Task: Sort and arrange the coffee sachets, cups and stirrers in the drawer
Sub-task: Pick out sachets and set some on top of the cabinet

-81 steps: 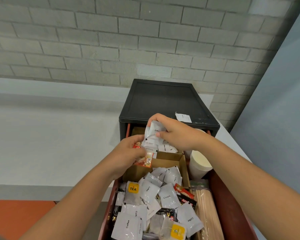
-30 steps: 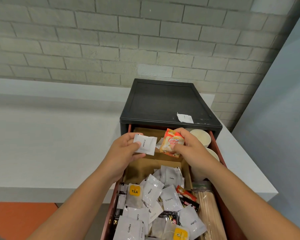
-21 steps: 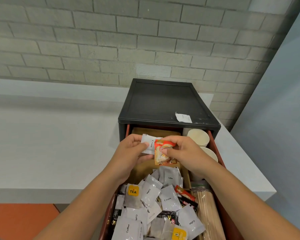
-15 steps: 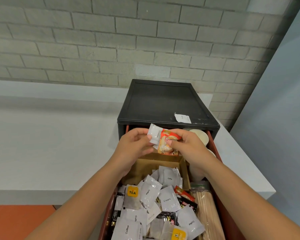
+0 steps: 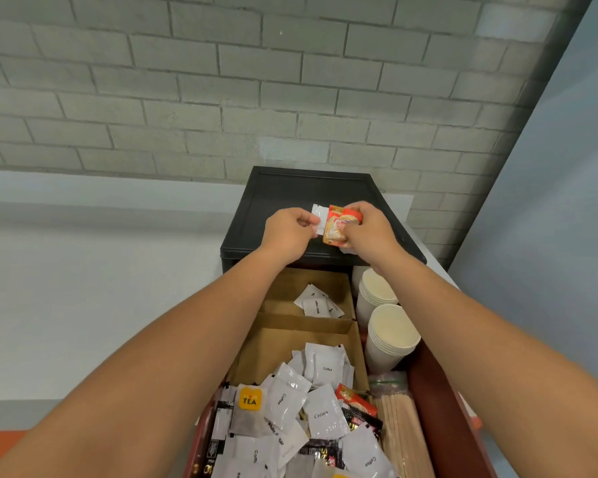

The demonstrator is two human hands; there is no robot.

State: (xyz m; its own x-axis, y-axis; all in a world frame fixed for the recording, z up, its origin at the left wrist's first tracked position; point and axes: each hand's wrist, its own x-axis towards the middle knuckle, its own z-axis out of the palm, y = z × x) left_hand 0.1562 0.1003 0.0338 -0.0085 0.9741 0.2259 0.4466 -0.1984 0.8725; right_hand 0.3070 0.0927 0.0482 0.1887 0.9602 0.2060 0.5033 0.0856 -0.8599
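Your left hand point(image 5: 287, 232) pinches a white sachet point(image 5: 317, 215), and your right hand point(image 5: 372, 229) pinches an orange sachet point(image 5: 337, 224). The two sachets touch, above the cabinet's point(image 5: 290, 191) front edge. In the drawer point(image 5: 439, 408), cups point(image 5: 390, 336) stand along the right edge, with stirrers point(image 5: 404, 436) nearer you.

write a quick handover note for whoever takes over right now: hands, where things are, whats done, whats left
Left hand pinches a white sachet; right hand holds an orange sachet, both above the black cabinet top.
Drawer: a few packets lie in the far compartment, coffee sachets in the near compartment; cup stacks and stirrers sit along the right side.
Done: both compartments started.
Left: place the two held sachets, then sort the mixed pile at the front.
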